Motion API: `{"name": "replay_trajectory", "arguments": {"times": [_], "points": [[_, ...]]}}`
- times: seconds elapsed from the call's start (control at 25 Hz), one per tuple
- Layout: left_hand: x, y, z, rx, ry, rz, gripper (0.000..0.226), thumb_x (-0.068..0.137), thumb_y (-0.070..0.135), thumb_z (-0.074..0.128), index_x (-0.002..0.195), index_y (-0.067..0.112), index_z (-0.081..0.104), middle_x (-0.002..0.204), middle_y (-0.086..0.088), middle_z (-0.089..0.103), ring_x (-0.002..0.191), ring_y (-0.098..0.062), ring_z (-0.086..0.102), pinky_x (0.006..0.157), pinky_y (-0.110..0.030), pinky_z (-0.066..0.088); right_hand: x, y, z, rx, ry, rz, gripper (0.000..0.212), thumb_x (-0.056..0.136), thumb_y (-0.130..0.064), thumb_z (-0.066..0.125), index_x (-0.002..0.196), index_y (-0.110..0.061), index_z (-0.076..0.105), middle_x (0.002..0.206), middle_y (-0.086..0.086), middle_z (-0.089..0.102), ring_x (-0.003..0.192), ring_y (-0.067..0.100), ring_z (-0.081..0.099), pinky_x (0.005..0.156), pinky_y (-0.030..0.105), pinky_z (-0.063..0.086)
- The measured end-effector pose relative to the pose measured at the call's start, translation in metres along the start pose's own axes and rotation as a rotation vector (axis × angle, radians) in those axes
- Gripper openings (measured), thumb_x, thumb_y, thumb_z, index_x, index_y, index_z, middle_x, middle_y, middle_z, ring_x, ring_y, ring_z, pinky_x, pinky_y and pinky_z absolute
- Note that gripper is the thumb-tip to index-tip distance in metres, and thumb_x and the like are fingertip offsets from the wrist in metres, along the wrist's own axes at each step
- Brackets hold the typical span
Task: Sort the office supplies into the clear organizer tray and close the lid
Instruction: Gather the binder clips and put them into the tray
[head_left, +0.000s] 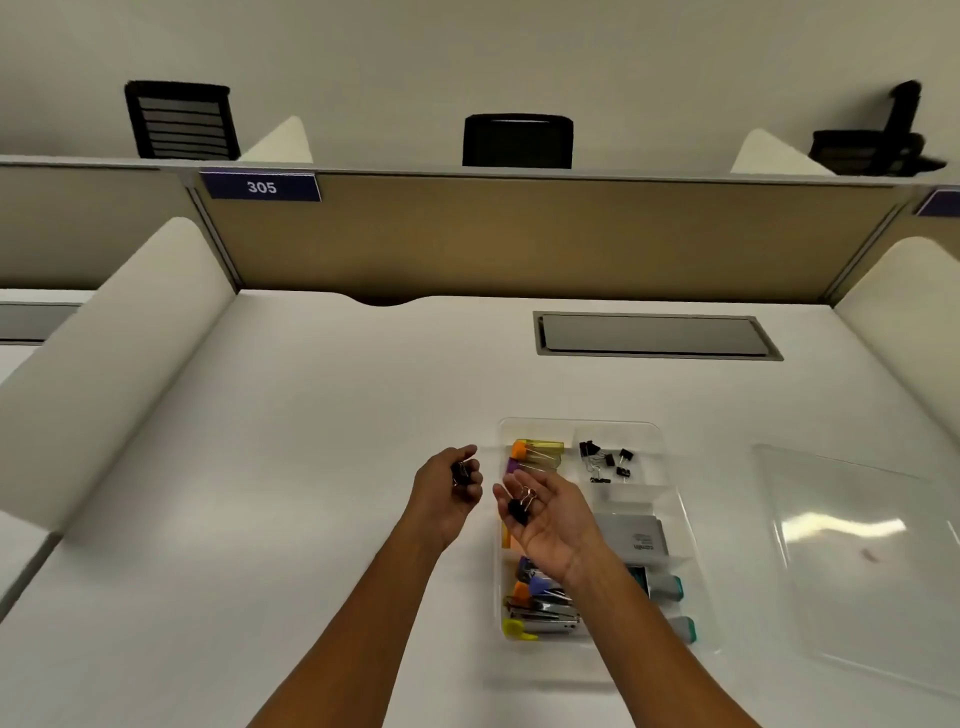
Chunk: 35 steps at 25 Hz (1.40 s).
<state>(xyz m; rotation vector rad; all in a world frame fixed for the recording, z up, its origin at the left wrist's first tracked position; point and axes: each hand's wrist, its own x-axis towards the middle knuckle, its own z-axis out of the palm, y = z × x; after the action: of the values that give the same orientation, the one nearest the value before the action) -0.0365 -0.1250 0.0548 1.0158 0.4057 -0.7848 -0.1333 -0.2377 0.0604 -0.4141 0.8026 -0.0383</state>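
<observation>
The clear organizer tray (670, 499) lies on the white desk right of centre. Its far right compartment holds several small black binder clips (605, 461); coloured clips (537, 451) fill the left side, a grey box (636, 538) sits in the middle, and a stapler (545, 618) lies at the near end. My left hand (449, 491) hovers just left of the tray, fingers curled round a black binder clip (460, 472). My right hand (545, 512) is palm up over the tray's left side, and another black binder clip (519, 506) rests in it. The clear lid (852, 561) lies flat to the right.
A grey cable hatch (652, 335) is set into the desk behind the tray. White side dividers (119, 353) flank the desk, and a tan partition (519, 239) stands at the back. Two teal-capped items (670, 587) lie at the tray's near right.
</observation>
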Motion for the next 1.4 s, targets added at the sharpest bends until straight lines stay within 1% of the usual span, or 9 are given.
{"name": "replay_trajectory", "arguments": {"times": [0.2, 0.36, 0.48, 0.64, 0.72, 0.92, 1.24, 1.32, 1.4], "points": [[0.006, -0.027, 0.055, 0.129, -0.121, -0.010, 0.008, 0.089, 0.011, 0.058, 0.090, 0.003, 0.061, 0.072, -0.008, 0.059, 0.061, -0.016, 0.055, 0.053, -0.024, 0.047, -0.012, -0.025, -0.033, 0.077, 0.056, -0.044, 0.035, 0.092, -0.019, 0.056, 0.120, 0.004, 0.057, 0.107, 0.021, 0.065, 0.092, 0.033, 0.065, 0.090, 0.039, 0.052], [0.022, -0.043, 0.084, 0.213, -0.143, -0.031, 0.007, 0.089, 0.010, 0.058, 0.089, 0.003, 0.060, 0.074, -0.010, 0.059, 0.064, -0.020, 0.056, 0.067, -0.031, 0.050, -0.009, -0.056, -0.052, 0.106, 0.148, -0.120, 0.042, 0.094, -0.024, 0.058, 0.125, 0.003, 0.052, 0.125, 0.024, 0.058, 0.099, 0.037, 0.059, 0.090, 0.042, 0.052], [0.035, -0.055, 0.103, 0.280, -0.126, -0.052, 0.009, 0.090, 0.011, 0.059, 0.091, 0.003, 0.061, 0.083, -0.013, 0.061, 0.065, -0.022, 0.055, 0.067, -0.033, 0.050, -0.005, -0.081, -0.063, 0.107, 0.185, -0.162, 0.045, 0.093, -0.029, 0.060, 0.126, 0.001, 0.052, 0.116, 0.020, 0.058, 0.095, 0.033, 0.057, 0.083, 0.039, 0.053], [0.046, -0.064, 0.127, 0.363, -0.128, -0.053, 0.011, 0.091, 0.011, 0.055, 0.091, 0.004, 0.063, 0.087, -0.013, 0.065, 0.071, -0.022, 0.056, 0.070, -0.034, 0.050, 0.003, -0.103, -0.066, 0.101, 0.209, -0.162, 0.045, 0.092, -0.033, 0.062, 0.122, 0.001, 0.056, 0.108, 0.018, 0.056, 0.092, 0.029, 0.055, 0.093, 0.038, 0.052], [0.049, -0.069, 0.138, 0.365, -0.130, -0.065, 0.012, 0.090, 0.008, 0.054, 0.093, 0.001, 0.063, 0.086, -0.014, 0.063, 0.074, -0.024, 0.059, 0.073, -0.035, 0.053, 0.008, -0.110, -0.067, 0.106, 0.213, -0.182, 0.044, 0.092, -0.030, 0.061, 0.123, 0.001, 0.055, 0.107, 0.018, 0.057, 0.091, 0.028, 0.057, 0.087, 0.038, 0.056], [0.058, -0.075, 0.156, 0.387, -0.088, -0.088, 0.011, 0.087, 0.004, 0.051, 0.080, 0.002, 0.059, 0.084, -0.016, 0.058, 0.074, -0.025, 0.055, 0.072, -0.035, 0.050, 0.021, -0.129, -0.069, 0.074, 0.250, -0.192, 0.046, 0.093, -0.032, 0.059, 0.124, 0.001, 0.054, 0.102, 0.016, 0.055, 0.094, 0.030, 0.057, 0.089, 0.039, 0.053], [0.074, -0.077, 0.159, 0.669, -0.040, 0.010, 0.009, 0.088, 0.009, 0.052, 0.081, 0.009, 0.058, 0.088, -0.012, 0.055, 0.083, -0.019, 0.049, 0.073, -0.032, 0.039, 0.027, -0.145, -0.064, -0.014, 0.284, -0.206, 0.051, 0.093, -0.038, 0.059, 0.132, -0.008, 0.047, 0.130, 0.017, 0.052, 0.108, 0.027, 0.055, 0.094, 0.037, 0.048], [0.077, -0.076, 0.159, 0.856, -0.052, 0.090, 0.014, 0.089, 0.004, 0.049, 0.095, 0.002, 0.062, 0.107, -0.018, 0.060, 0.093, -0.023, 0.055, 0.077, -0.029, 0.042, 0.026, -0.147, -0.066, -0.050, 0.297, -0.239, 0.050, 0.093, -0.038, 0.058, 0.134, -0.012, 0.046, 0.131, 0.015, 0.052, 0.114, 0.027, 0.056, 0.097, 0.038, 0.048], [0.074, -0.077, 0.159, 0.962, -0.047, 0.139, 0.037, 0.091, 0.002, 0.046, 0.127, 0.000, 0.054, 0.138, -0.012, 0.050, 0.122, -0.026, 0.050, 0.092, -0.030, 0.041, 0.022, -0.147, -0.067, -0.071, 0.310, -0.255, 0.047, 0.094, -0.037, 0.058, 0.134, -0.014, 0.046, 0.129, 0.014, 0.051, 0.119, 0.030, 0.056, 0.100, 0.039, 0.048]]}}
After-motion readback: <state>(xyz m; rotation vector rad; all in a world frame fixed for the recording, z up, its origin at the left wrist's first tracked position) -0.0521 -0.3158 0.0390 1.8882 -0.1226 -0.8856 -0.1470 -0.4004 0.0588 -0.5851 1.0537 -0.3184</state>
